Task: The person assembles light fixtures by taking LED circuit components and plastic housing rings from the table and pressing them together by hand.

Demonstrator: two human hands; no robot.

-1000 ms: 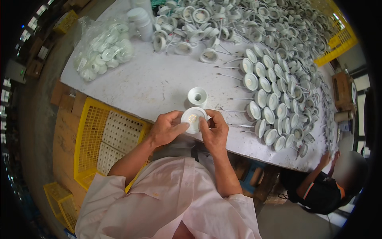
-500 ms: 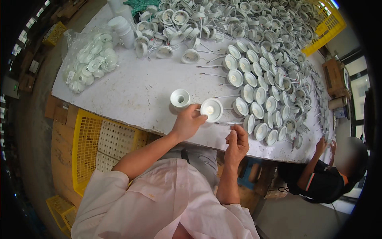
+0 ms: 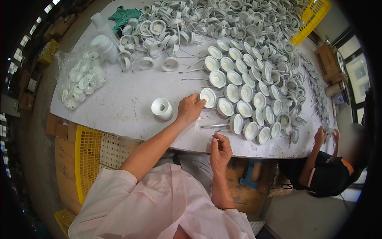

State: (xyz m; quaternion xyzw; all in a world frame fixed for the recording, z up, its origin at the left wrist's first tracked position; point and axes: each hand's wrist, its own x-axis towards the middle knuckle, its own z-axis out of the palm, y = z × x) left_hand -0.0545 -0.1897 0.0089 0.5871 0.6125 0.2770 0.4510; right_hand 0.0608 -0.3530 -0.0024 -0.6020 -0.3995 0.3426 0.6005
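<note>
My left hand (image 3: 190, 109) grips the edge of a white round downlight (image 3: 208, 98), its pale dished face turned up, at the left edge of the rows of similar downlights (image 3: 244, 108). Left of that hand, a white cup-shaped ring piece (image 3: 161, 108) with a hole in its middle stands apart on the table. Nearer the table's front edge, my right hand (image 3: 221, 151) is closed with thumb and fingertips together. What lies between those fingertips, if anything, is too small to make out. White wire leads (image 3: 213, 126) stick out to the left just beyond it.
A heap of unsorted downlights (image 3: 246, 24) covers the table's far side. At left lie a clear bag of white rings (image 3: 85, 77) and stacked white discs (image 3: 104, 44). A yellow crate (image 3: 88, 161) stands below the front edge. A co-worker (image 3: 324, 171) works at the right.
My left hand has carried the downlight away from me to the left end of the rows. My right hand has drawn a little nearer to me, its fingers still curled. The view has shifted.
</note>
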